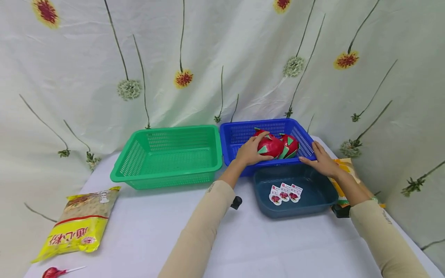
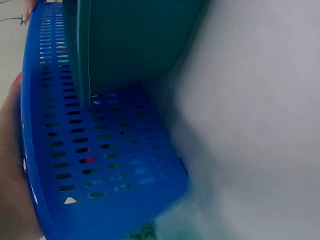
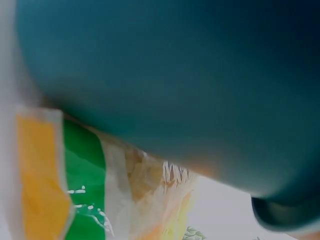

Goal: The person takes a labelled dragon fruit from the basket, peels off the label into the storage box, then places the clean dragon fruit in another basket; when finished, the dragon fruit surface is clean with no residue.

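Observation:
At the back right stands a blue basket (image 1: 240,130) holding red dragon fruits with green-tipped scales. My left hand (image 1: 249,151) reaches over its front rim and grips one dragon fruit (image 1: 274,146), thumb and fingers spread around it. Another dragon fruit (image 1: 291,147) lies just to the right, inside the basket. My right hand (image 1: 323,160) holds the basket's front right corner, its thumb along the front rim and fingers over the right side. In the left wrist view, the basket's slotted wall (image 2: 95,210) hides most of the left hand (image 2: 15,170).
In front of the blue basket stands a dark teal tray (image 1: 260,206) with several dragon fruit stickers (image 1: 285,194). An orange-and-green bag (image 3: 82,185) is beside it. Leftward are a green basket (image 1: 167,178), a yellow pasta bag (image 1: 83,224) and a red lollipop (image 1: 53,272).

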The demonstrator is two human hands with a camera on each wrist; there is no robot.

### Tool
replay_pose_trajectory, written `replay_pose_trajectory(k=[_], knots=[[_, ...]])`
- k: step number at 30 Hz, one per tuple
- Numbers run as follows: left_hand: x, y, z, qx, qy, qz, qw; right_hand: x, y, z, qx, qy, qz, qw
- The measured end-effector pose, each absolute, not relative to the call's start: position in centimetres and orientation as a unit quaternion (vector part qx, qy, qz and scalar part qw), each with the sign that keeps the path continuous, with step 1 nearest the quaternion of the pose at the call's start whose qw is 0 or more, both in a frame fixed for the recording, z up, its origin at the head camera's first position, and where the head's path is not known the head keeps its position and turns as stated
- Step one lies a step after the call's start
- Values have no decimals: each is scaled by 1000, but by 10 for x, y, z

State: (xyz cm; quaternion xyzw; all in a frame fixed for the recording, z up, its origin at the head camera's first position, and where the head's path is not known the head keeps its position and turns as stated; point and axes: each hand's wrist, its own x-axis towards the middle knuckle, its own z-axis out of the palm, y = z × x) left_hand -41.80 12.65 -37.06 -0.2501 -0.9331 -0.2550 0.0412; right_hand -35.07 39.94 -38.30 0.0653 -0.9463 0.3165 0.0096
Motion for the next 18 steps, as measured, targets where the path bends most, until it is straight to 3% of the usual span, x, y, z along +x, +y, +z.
replay_pose_trajectory(k=[18], knots=[[-420, 119, -375, -273, -913, -304, 15, -351, 398, -386, 53, -941, 335, 8]])
